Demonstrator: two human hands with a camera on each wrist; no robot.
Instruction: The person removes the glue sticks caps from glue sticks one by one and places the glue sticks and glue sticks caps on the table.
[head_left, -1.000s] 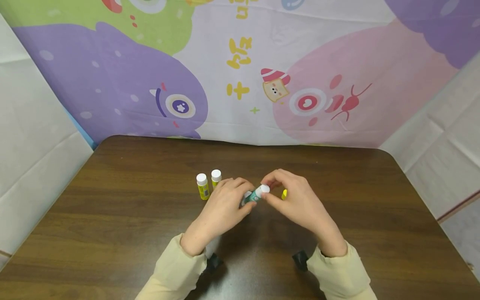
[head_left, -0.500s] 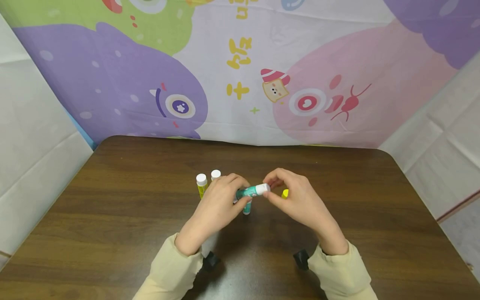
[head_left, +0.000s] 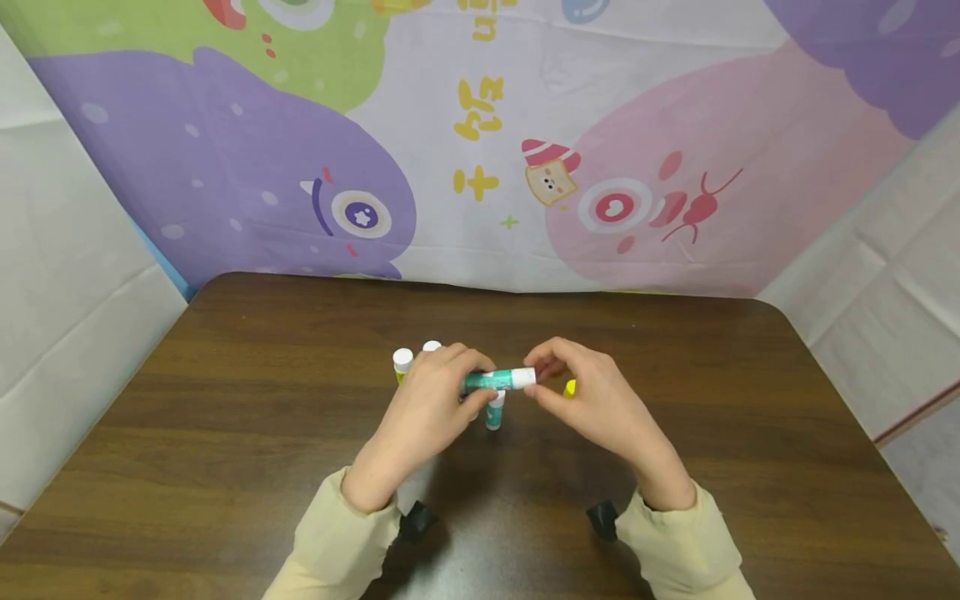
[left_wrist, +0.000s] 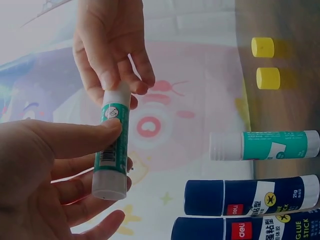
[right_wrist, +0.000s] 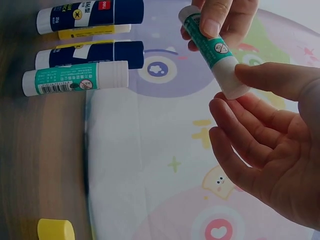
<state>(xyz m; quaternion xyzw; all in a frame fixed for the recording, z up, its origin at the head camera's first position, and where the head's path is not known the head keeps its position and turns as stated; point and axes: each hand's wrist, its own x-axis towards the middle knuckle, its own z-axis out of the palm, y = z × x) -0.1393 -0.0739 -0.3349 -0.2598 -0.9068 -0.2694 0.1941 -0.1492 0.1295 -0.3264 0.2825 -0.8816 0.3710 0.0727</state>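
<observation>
My left hand grips a green glue stick by its body, thumb on one side and fingers on the other. It lies nearly level above the table in the head view. My right hand pinches the white cap at its end between thumb and fingertips. Below the held stick stands a second green glue stick, upright with its white end up. Two navy glue sticks stand beside that one, mostly hidden behind my left hand in the head view.
White-topped yellow glue sticks stand at the left, partly behind my left hand. Two loose yellow caps sit on the brown wooden table near my right hand. A printed cartoon cloth hangs behind the table's far edge.
The held glue stick has swung from tilted to nearly level. My left hand has shifted left and slightly nearer, uncovering the standing green glue stick. My right hand has stayed almost still.
</observation>
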